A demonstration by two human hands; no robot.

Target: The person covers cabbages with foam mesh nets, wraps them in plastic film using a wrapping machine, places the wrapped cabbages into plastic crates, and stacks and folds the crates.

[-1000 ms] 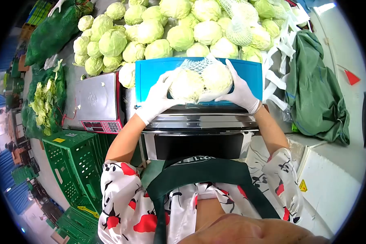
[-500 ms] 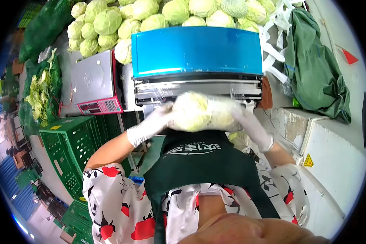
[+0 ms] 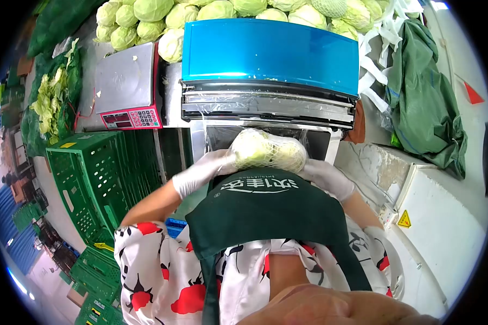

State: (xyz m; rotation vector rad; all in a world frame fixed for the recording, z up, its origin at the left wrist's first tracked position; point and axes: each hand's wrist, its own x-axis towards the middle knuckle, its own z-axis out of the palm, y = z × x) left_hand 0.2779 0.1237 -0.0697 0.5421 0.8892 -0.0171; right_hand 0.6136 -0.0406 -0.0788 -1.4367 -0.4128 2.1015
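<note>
Lying farthest left of the blue-topped machine [image 3: 271, 54], wilted leaves [image 3: 51, 103] spill over dark green netting [image 3: 31, 127]. Next, nearer the person than those leaves, a green crate [image 3: 87, 187] stands left of the machine, low beside it. A weighing scale [image 3: 126, 81], with a steel plate and a red-edged keypad, sits between the leaves and the machine, just left of the latter. Cabbages [image 3: 217, 11] are heaped along the machine's far side, reaching out past its left end.

In front of the machine, on the person's side, the gloved left hand [image 3: 209, 167] grasps the left end of the netted cabbage bundle [image 3: 269, 151]; its fingertips are partly hidden. The bundle, two pale green heads side by side in white mesh, is just above the dark green apron [image 3: 271, 208], nearer the person than the machine's metal bars [image 3: 265, 103]. The gloved right hand [image 3: 331, 180] clasps the bundle's right end, its fingers mostly out of sight behind it.

Right of the machine, white straps [image 3: 371, 73] hang close to its edge, and beyond them a green sack [image 3: 425, 97] slumps. Nearer the person, a white cabinet [image 3: 444, 216] bears a yellow warning label [image 3: 404, 219].
</note>
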